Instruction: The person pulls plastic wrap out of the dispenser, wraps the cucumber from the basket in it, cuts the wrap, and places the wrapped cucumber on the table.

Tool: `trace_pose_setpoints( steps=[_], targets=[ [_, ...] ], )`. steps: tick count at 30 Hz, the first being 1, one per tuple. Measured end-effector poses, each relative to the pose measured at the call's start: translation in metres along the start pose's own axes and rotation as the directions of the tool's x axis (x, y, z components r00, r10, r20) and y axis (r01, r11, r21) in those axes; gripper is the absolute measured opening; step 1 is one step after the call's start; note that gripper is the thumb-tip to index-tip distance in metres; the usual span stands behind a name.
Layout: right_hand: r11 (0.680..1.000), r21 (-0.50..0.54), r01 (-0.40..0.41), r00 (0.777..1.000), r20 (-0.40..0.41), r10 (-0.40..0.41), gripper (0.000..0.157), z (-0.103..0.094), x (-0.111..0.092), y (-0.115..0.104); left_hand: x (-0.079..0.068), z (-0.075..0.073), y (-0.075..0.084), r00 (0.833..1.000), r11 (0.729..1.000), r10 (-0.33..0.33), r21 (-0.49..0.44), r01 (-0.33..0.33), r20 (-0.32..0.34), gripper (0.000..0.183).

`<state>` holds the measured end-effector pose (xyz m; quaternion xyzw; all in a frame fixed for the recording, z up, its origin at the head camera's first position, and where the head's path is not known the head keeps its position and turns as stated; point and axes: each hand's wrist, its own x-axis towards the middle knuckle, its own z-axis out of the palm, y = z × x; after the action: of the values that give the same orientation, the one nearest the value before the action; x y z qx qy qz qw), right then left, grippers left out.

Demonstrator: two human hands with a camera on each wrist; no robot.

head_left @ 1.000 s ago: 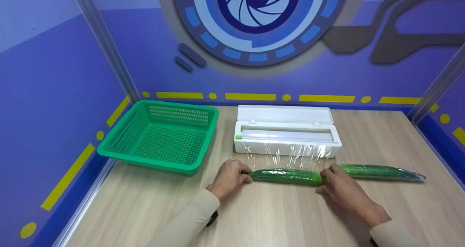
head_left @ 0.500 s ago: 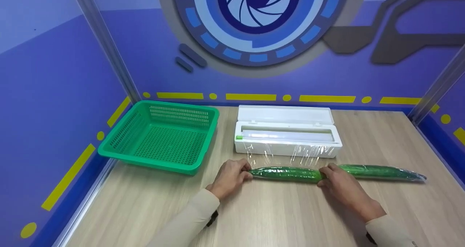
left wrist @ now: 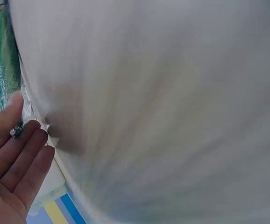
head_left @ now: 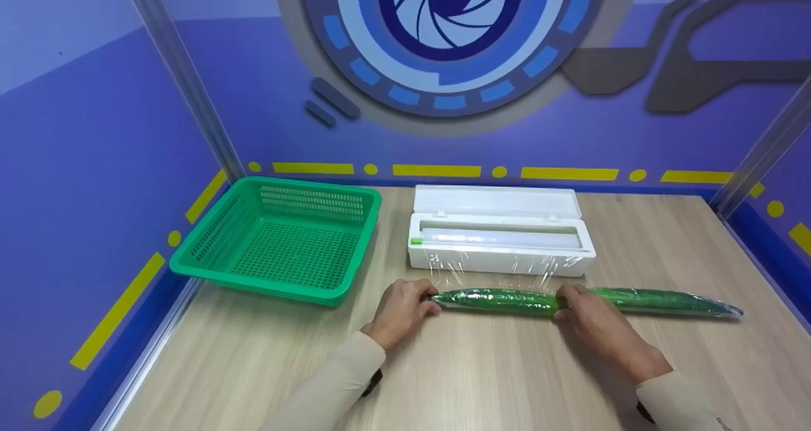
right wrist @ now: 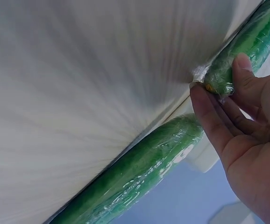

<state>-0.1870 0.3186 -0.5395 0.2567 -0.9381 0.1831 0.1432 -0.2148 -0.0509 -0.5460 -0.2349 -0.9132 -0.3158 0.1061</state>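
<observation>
A green cucumber [head_left: 497, 300] in clear cling film lies crosswise on the table in front of a white cling film box [head_left: 500, 261]. My left hand [head_left: 400, 310] pinches its left tip between thumb and fingers; in the left wrist view, film is bunched around that tip [left wrist: 16, 129]. At the other end, my right hand [head_left: 600, 324] holds the cucumber's end, with the thumb and fingers around it in the right wrist view. Film [head_left: 545, 281] still runs from the box to the cucumber. A second film-wrapped cucumber [head_left: 671, 301] lies to the right, partly behind the right hand.
A green plastic basket [head_left: 266, 285] with slotted walls stands at the back left. The box's lid [head_left: 497, 201] is raised at the back, and a film roll [head_left: 500, 237] sits inside. Printed panels [head_left: 437, 146] with metal corner posts enclose the wooden table [head_left: 481, 374].
The held cucumber has shifted slightly away from me toward the box, and the film span between them is shorter. Both hands keep their places at its ends. The second cucumber stays put.
</observation>
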Motion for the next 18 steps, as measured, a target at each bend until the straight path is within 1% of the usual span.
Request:
trace_pose_setpoints(
  steps=[4, 9, 15, 18],
  targets=[
    [1.0, 0.002, -0.01, 1.0, 0.01, 0.01, 0.024, -0.0002, -0.0006, -0.0019, 0.0035, -0.0016, -0.0017, 1.0, 1.0, 0.004, -0.025, -0.004, 0.004, 0.016],
    [0.999, 0.009, -0.053, 0.998, 0.038, 0.053, 0.031, -0.0025, -0.0019, -0.0058, 0.0055, -0.0024, -0.0028, 1.0, 1.0, 0.022, -0.017, -0.022, 0.022, 0.015],
    [0.999, 0.0, -0.048, 0.998, 0.044, 0.047, 0.033, -0.003, -0.0019, -0.0052, 0.0051, -0.0018, -0.0048, 0.998, 0.998, 0.021, -0.053, -0.017, 0.066, 0.016],
    [1.0, -0.005, -0.029, 0.999, 0.046, 0.029, 0.034, -0.0029, -0.0023, -0.0031, 0.0054, -0.0005, -0.0053, 0.997, 0.998, 0.036, -0.05, -0.033, 0.067, 0.016]
  ],
)
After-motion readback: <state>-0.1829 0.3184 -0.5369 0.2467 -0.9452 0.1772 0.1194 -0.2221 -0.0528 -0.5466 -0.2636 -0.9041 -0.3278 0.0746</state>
